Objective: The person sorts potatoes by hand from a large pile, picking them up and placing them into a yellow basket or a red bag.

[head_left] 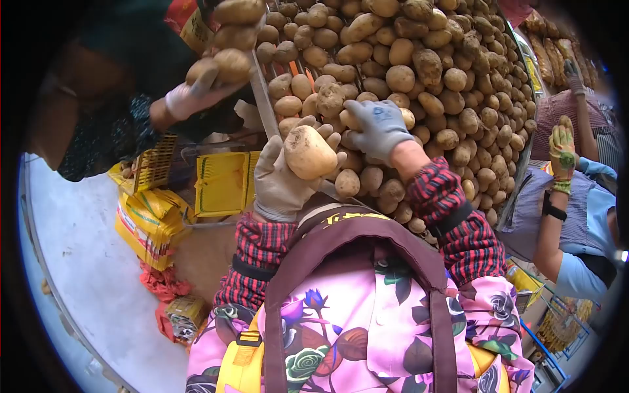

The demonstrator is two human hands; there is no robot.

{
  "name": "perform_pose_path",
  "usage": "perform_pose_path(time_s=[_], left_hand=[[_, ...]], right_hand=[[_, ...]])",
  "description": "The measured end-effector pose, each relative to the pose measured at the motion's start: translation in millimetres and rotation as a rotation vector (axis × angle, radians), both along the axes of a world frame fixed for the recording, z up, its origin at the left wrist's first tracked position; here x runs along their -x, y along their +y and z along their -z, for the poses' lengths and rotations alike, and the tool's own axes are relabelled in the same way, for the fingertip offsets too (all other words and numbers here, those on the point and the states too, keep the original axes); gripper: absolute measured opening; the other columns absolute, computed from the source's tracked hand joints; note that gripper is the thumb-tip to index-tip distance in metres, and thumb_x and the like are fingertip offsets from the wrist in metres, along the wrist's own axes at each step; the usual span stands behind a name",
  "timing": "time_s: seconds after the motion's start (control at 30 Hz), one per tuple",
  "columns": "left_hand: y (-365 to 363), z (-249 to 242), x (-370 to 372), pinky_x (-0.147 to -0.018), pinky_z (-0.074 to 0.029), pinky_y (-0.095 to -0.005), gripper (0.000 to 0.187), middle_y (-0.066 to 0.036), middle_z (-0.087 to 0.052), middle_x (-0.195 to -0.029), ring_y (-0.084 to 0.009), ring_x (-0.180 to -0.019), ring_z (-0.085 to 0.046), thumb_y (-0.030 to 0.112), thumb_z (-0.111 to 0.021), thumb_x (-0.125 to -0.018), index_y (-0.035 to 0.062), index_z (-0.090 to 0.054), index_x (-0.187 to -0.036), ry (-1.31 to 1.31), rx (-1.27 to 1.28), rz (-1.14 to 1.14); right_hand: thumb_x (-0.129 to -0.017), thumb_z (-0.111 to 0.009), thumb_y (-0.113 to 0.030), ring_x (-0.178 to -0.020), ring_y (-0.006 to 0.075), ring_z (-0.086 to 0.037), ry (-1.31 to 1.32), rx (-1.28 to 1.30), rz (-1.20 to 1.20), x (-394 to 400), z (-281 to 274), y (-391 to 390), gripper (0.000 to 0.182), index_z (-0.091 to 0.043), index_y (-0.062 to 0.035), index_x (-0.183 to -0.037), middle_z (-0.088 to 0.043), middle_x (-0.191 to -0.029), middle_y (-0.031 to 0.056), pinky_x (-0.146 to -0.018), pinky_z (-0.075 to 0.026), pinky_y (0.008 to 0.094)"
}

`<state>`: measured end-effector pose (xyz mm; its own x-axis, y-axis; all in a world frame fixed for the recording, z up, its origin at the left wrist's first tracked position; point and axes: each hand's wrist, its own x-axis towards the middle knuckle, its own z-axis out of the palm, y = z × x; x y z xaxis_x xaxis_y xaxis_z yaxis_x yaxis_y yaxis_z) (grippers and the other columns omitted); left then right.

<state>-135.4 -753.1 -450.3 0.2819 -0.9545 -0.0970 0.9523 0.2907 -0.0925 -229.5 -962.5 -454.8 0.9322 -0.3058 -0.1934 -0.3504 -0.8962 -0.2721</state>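
My left hand (285,177), in a light grey glove, holds a large pale potato (309,153) at the near edge of the heap. The potato rests across the palm, with the fingertips showing behind it. To its right my right hand (380,128), in a blue-grey glove, reaches palm down over the heap. Its fingers are bent around a smaller potato (350,120), partly hidden by the glove. A wide heap of brown potatoes (452,105), some with soil on them, surrounds both hands on the far side.
At the left, another person's gloved hand (200,92) is near several stacked potatoes (232,39). Below are a yellow crate (154,160) and folded yellow bags (152,223). On the right, another person's patterned glove (562,150) is raised. A metal edge (263,101) borders the heap.
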Motion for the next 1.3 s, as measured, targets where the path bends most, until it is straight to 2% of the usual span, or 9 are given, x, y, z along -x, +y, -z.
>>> perform_pose_path(time_s=[0.1, 0.3, 0.47, 0.67, 0.83, 1.0, 1.07, 1.1, 1.3], left_hand=[[-1, 0, 2, -0.117, -0.03, -0.0637, 0.071, -0.025, -0.047, -0.147, -0.0434, -0.138, -0.043, 0.05, -0.051, -0.1, 0.0007, -0.037, -0.15, -0.035, -0.081, -0.009], [-17, 9, 14, -0.105, -0.049, -0.0533, 0.067, -0.023, -0.058, -0.132, -0.0394, -0.124, -0.057, 0.055, -0.042, -0.103, -0.0002, -0.045, -0.142, -0.18, -0.137, 0.014], [12, 29, 25, -0.091, -0.055, -0.0515, 0.046, -0.013, -0.068, -0.114, -0.028, -0.107, -0.067, 0.039, -0.053, -0.103, 0.0035, -0.056, -0.132, -0.172, -0.282, 0.084], [184, 70, 22, -0.093, -0.055, -0.0562, 0.057, -0.026, -0.064, -0.119, -0.0402, -0.108, -0.064, 0.047, -0.053, -0.1, -0.0017, -0.057, -0.129, 0.18, -0.338, -0.236], [307, 105, 7, -0.086, -0.056, -0.0592, 0.044, -0.018, -0.064, -0.11, -0.0378, -0.099, -0.063, 0.047, -0.063, -0.094, 0.0058, -0.06, -0.11, 0.511, -1.145, -0.637], [355, 82, -127, -0.085, -0.059, -0.0435, 0.034, -0.009, -0.066, -0.105, -0.0254, -0.094, -0.066, 0.04, -0.058, -0.101, 0.0089, -0.06, -0.113, -0.454, -0.883, -1.078], [363, 58, -172, -0.1, -0.053, -0.0467, 0.051, -0.018, -0.06, -0.12, -0.0346, -0.111, -0.062, 0.032, -0.064, -0.098, 0.0051, -0.046, -0.137, -0.545, -1.025, -1.09], [326, -9, -169, -0.108, -0.047, -0.0478, 0.06, -0.02, -0.057, -0.124, -0.0366, -0.122, -0.057, 0.029, -0.063, -0.099, 0.0032, -0.036, -0.145, -0.134, -0.937, -1.234], [277, -2, -103, -0.101, -0.051, -0.0404, 0.039, -0.015, -0.065, -0.123, -0.0284, -0.116, -0.062, 0.031, -0.056, -0.103, 0.0029, -0.059, -0.129, -0.413, -0.855, -0.889]], right_hand=[[-0.083, -0.07, -0.022, -0.103, 0.0317, -0.067, -0.291, -0.368, 0.1, 20, -23, -10, 0.054, -0.056, -0.0096, -0.133, -0.069, -0.111, 0.0181, -0.091, -0.051, 0.0432], [-0.094, -0.06, -0.022, -0.106, 0.0154, -0.06, -0.588, -1.481, 0.547, 54, -53, -3, 0.053, -0.05, 0.0007, -0.14, -0.061, -0.124, 0.0071, -0.094, -0.049, 0.0297], [-0.101, -0.054, -0.029, -0.103, 0.0138, -0.062, -0.558, -1.56, 0.594, 73, -30, 16, 0.045, -0.053, 0.0001, -0.134, -0.062, -0.114, 0.0061, -0.088, -0.052, 0.0264], [-0.1, -0.054, -0.033, -0.089, 0.016, -0.064, -0.355, -1.42, 0.603, 83, -32, 40, 0.045, -0.054, -0.0015, -0.131, -0.065, -0.11, 0.0098, -0.075, -0.055, 0.0285], [-0.101, -0.052, -0.032, -0.087, 0.0175, -0.064, -0.437, -1.095, 0.247, 65, -18, 58, 0.043, -0.053, 0.0, -0.131, -0.064, -0.11, 0.0113, -0.077, -0.054, 0.0295], [-0.102, -0.049, -0.026, -0.11, 0.0152, -0.058, -0.377, -1.185, 0.313, 29, -24, 62, 0.042, -0.057, 0.0019, -0.132, -0.062, -0.119, 0.0089, -0.094, -0.047, 0.0272], [-0.102, -0.051, -0.024, -0.111, 0.014, -0.055, -0.356, -1.281, 0.357, 19, -35, 65, 0.04, -0.058, 0.0018, -0.131, -0.06, -0.12, 0.006, -0.097, -0.043, 0.0272], [-0.102, -0.051, -0.024, -0.111, 0.014, -0.055, -0.341, -1.267, 0.368, 18, -38, 66, 0.04, -0.058, 0.0018, -0.131, -0.06, -0.12, 0.006, -0.097, -0.043, 0.0272], [-0.104, -0.049, -0.024, -0.109, 0.0157, -0.056, -0.318, -1.298, 0.496, 31, -40, 86, 0.038, -0.057, 0.0009, -0.132, -0.06, -0.12, 0.0065, -0.097, -0.045, 0.029]])
